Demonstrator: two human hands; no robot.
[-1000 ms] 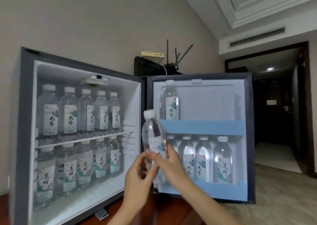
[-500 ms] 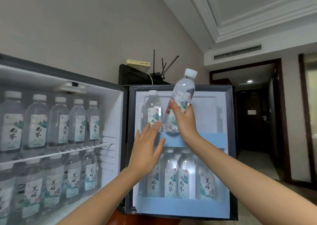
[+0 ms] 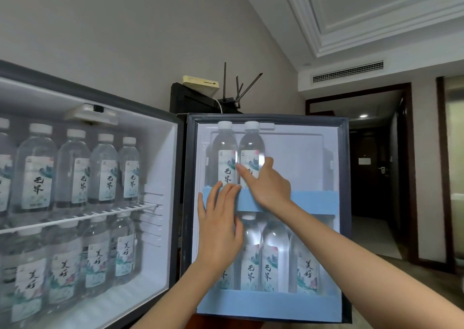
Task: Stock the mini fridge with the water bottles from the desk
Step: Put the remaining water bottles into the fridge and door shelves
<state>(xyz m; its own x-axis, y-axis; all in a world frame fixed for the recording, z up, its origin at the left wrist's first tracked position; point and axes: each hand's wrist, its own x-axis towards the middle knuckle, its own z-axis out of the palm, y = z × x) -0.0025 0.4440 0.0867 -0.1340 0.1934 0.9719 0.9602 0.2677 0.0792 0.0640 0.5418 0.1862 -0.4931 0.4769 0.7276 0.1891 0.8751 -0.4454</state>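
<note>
While the right hand [image 3: 268, 185] grips the water bottle [image 3: 251, 143] round its label, thumb on the right side and fingers across the front, the bottle stands upright in the upper door shelf [image 3: 313, 178] of the open mini fridge [image 3: 173, 168]. It touches the neighbouring bottle [image 3: 224, 153] on its left. The left hand [image 3: 218, 218] holds nothing. It lies flat with straight fingers against the blue rail [image 3: 313, 202] at the shelf front. Both hands hide the bottle base, so I cannot tell whether it sits fully behind the rail.

Likely faults from this position:
- Early release: a base caught on the rail edge could tip the bottle forward and off the door.
- Unsupported side: the shelf to the right is bare, so the bottle could topple that way when the door swings.
- Rail pressure: a firm push from the flat hand could swing the door away and unsettle both bottles.
</note>
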